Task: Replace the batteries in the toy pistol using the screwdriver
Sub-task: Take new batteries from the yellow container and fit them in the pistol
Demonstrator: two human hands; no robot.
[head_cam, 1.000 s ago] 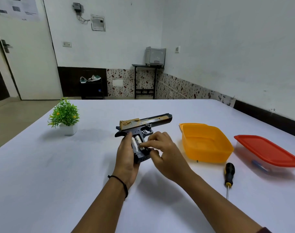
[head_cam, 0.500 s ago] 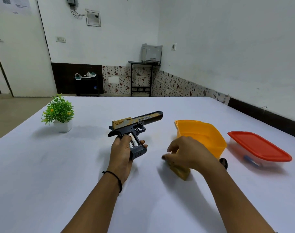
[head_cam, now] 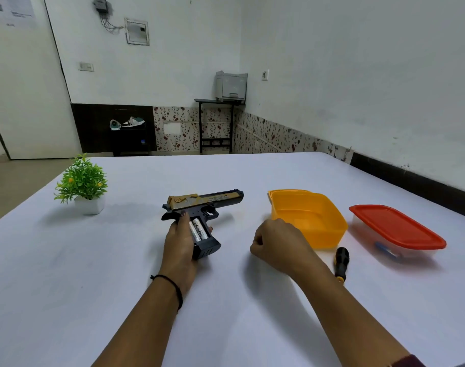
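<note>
A black and gold toy pistol (head_cam: 207,201) lies on its side on the white table (head_cam: 93,260), barrel pointing right. My left hand (head_cam: 179,245) grips its handle. The battery compartment is uncovered, and two silver batteries (head_cam: 198,230) sit side by side in it. My right hand (head_cam: 277,243) hovers just right of the pistol with its fingers curled under. The tan battery cover seen beneath it a moment ago is out of sight. A screwdriver (head_cam: 342,263) with a black and yellow handle lies on the table, right of my right wrist.
An open orange container (head_cam: 329,221) stands just beyond my right hand. A clear box with a red lid (head_cam: 395,226) sits further right. A small potted plant (head_cam: 83,181) stands at the far left of the table.
My right hand left the battery compartment, went right to a tan cover piece on the table, and has now come back a little toward the pistol. My left hand keeps holding the pistol.
</note>
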